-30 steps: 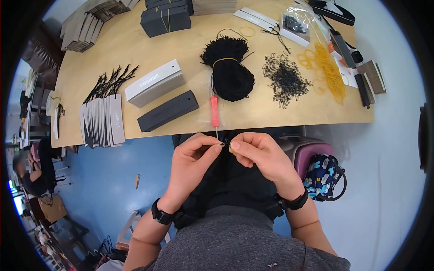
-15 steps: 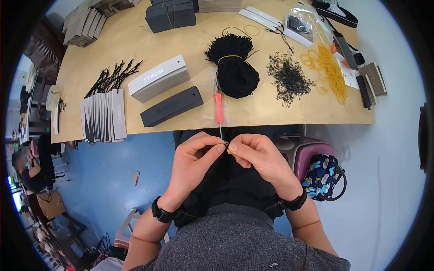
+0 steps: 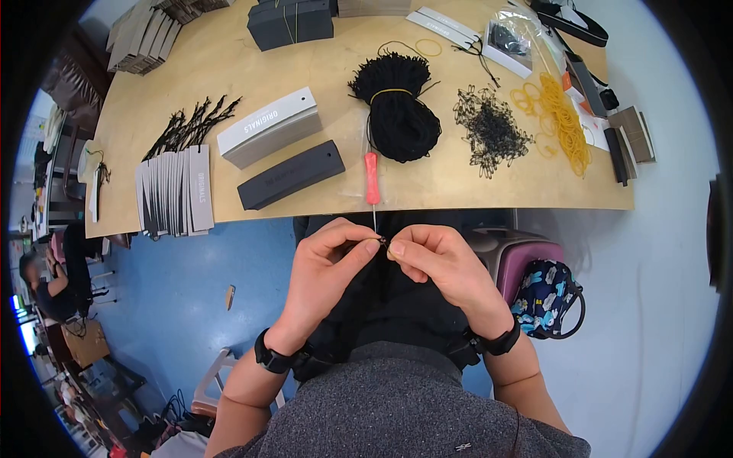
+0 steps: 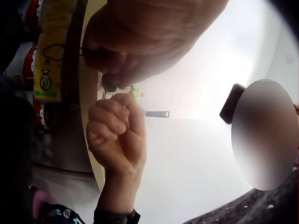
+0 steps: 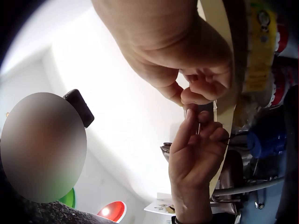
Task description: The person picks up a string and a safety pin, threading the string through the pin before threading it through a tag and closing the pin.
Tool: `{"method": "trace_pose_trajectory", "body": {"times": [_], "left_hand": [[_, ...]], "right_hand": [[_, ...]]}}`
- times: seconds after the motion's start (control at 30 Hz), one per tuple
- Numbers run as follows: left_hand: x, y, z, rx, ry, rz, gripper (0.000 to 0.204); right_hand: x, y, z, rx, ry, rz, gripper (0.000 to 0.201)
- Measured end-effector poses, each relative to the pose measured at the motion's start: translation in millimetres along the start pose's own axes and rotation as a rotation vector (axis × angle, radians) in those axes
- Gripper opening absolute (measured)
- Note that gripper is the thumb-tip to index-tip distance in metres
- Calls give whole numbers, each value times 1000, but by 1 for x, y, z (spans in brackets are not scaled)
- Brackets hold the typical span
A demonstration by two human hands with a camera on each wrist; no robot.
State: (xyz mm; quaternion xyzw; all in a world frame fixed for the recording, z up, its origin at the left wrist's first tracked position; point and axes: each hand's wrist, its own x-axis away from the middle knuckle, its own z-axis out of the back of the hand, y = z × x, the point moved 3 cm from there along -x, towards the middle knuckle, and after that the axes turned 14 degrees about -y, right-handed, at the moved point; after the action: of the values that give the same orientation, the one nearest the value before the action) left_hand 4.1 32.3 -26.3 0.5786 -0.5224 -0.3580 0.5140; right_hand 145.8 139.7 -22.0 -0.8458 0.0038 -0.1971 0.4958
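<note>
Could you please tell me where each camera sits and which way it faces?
Head view: on the head, looking forward and down at the table; left hand, right hand and grey shirt show.
Left wrist view: on the left wrist, looking past the near left hand towards the right hand.
Right wrist view: on the right wrist, looking past the near right hand towards the left hand.
Shared: both wrist views show a yellow package.

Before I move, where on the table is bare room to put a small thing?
Behind the white-topped block, up to the dark boxes; also along the front edge, between the red-handled tool and the black pins. The right end, past the yellow bands, is crowded.
</note>
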Motion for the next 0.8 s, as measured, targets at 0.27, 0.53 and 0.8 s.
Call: {"method": "trace_pose_trajectory", "body": {"times": [0.27,0.53,0.8], "left_hand": [[1,-3,0,63,-3,33,7],[2,-2,2,69,-8,60,6],[3,-1,3,-10,-38,20,5]], "right_hand": [[0,-2,-1,97,35,-13,26],[1,-2,-2,133,46,0,28],[0,1,-2,149,52,-26,28]]}}
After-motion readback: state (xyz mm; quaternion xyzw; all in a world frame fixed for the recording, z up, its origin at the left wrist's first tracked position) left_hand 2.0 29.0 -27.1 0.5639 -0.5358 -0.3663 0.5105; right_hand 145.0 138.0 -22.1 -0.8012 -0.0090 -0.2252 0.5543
